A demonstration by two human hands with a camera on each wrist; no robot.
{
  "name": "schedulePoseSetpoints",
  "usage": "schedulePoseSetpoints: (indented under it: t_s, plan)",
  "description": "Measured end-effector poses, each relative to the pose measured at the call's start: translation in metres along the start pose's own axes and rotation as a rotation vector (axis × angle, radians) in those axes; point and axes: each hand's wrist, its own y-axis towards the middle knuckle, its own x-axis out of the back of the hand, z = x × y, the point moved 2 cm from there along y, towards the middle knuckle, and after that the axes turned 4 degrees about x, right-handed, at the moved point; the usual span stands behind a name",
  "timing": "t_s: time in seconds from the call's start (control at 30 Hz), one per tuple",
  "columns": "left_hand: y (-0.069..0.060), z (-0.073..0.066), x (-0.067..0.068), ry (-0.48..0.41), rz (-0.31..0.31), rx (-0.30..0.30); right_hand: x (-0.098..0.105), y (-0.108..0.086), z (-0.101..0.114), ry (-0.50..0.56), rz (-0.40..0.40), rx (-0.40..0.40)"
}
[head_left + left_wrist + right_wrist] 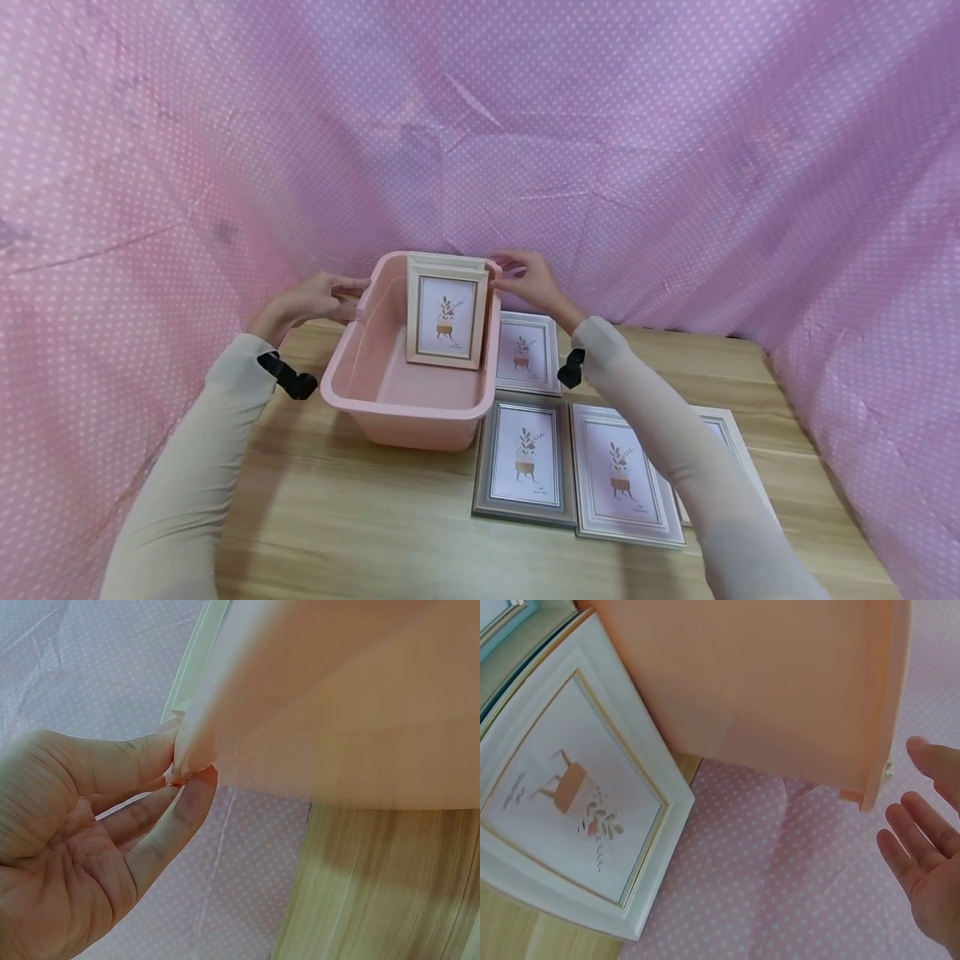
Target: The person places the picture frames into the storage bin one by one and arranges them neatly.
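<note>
A pink plastic basin (420,432) stands on the table. Inside it, a cream picture frame (411,325) with a potted-plant print leans upright towards the far right, and the top edge of another frame (450,261) shows behind it. At the far left of the basin, my left hand (309,298) pinches the rim between thumb and fingers, as the left wrist view shows up close. My right hand (534,279) is by the far right corner; in the right wrist view its fingers (915,832) are spread a little apart from the rim, holding nothing.
Right of the basin lie several picture frames: a white one (528,354), a grey-brown one (525,512), a silvery one (630,533) and a pale one (738,429) partly under my right forearm. Polka-dot pink cloth (480,150) hangs around the wooden table (337,517).
</note>
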Motion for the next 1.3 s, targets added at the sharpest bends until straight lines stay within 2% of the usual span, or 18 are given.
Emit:
schedulePoseSetpoints:
  t_s: [0.13, 0.27, 0.47, 0.73, 0.97, 1.3]
  plan:
    - [0.000, -0.001, 0.001, 0.006, -0.001, 0.004, 0.006, -0.007, -0.005, 0.013, 0.000, 0.024]
    - [-0.001, -0.001, 0.002, 0.011, -0.003, -0.004, 0.014, -0.016, -0.018, -0.020, 0.009, 0.005]
    - [0.000, 0.002, 0.004, 0.021, -0.013, -0.026, 0.027, -0.035, -0.043, -0.033, 0.001, -0.087]
    - [0.000, 0.003, 0.004, 0.017, -0.011, -0.013, 0.043, -0.060, -0.087, -0.049, -0.045, -0.206]
    - [0.000, 0.001, 0.001, 0.007, -0.002, -0.010, 0.048, -0.085, -0.116, 0.171, -0.017, -0.370]
    - [0.002, 0.003, 0.000, -0.002, -0.007, -0.013, 0.038, -0.098, -0.133, 0.321, 0.063, -0.561]
